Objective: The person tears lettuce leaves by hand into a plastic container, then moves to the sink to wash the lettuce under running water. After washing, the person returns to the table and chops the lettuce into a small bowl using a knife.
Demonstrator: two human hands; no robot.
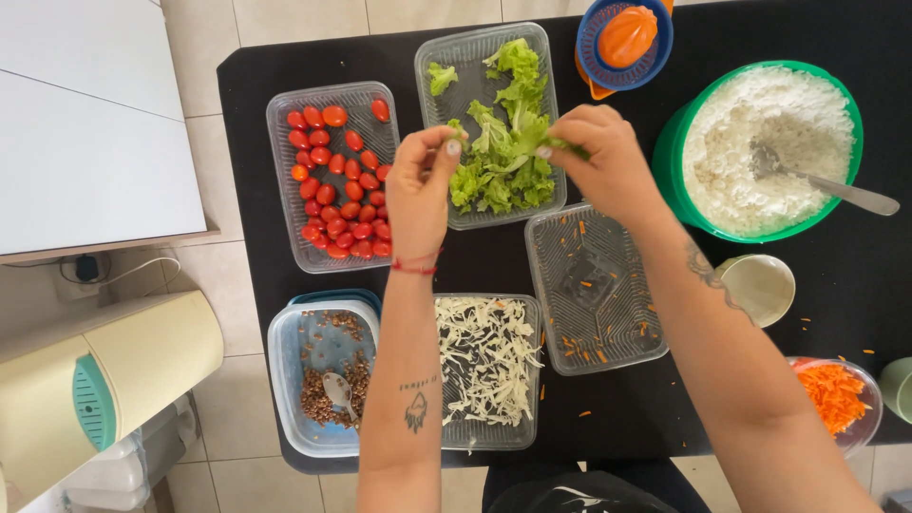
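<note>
Both hands hover over a clear tray (472,49) of green lettuce leaves (501,161) at the back middle of the black table (845,275). My left hand (418,190) pinches the left side of a lettuce leaf with its fingertips. My right hand (600,161) grips the same leaf's right side, so the leaf stretches between the two hands just above the tray.
A tray of cherry tomatoes (334,180) is at left, a tub of brown grains with a spoon (328,380) and a tray of shredded cabbage (486,361) in front. A nearly empty tray (594,290), a green bowl of rice (765,142), an orange juicer (625,38) and grated carrot (834,397) lie right.
</note>
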